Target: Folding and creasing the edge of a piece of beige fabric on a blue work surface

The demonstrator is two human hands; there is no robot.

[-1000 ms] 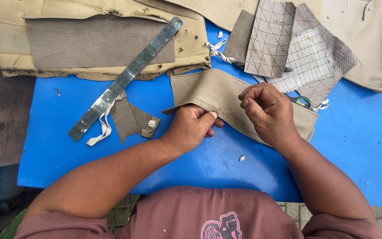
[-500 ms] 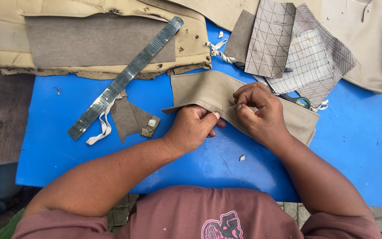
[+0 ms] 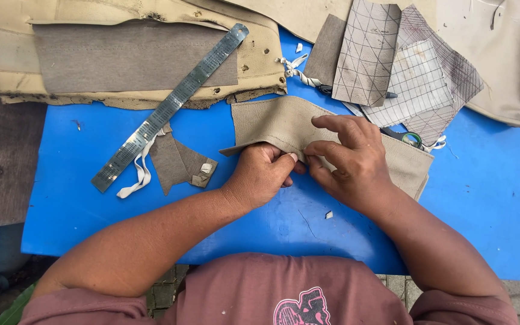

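A tan strip of fabric (image 3: 272, 120) lies across the middle of the blue table (image 3: 489, 198). My left hand (image 3: 263, 174) pinches the strip's near edge between thumb and fingers. My right hand (image 3: 350, 159) rests on the strip just to the right, fingers curled over its folded edge and fingertips close to my left thumb. The right end of the strip (image 3: 413, 165) sticks out past my right hand.
A steel ruler (image 3: 170, 108) lies diagonally at the left over a large beige panel (image 3: 121, 57). Small fabric scraps (image 3: 182, 162) and a white ribbon (image 3: 136, 177) sit below it. Gridded fabric pieces (image 3: 392, 66) and green-handled scissors (image 3: 413, 139) lie behind my right hand.
My right hand has slid left along the strip toward my left hand and its fingers have spread over the fold. My left hand has stayed in place.
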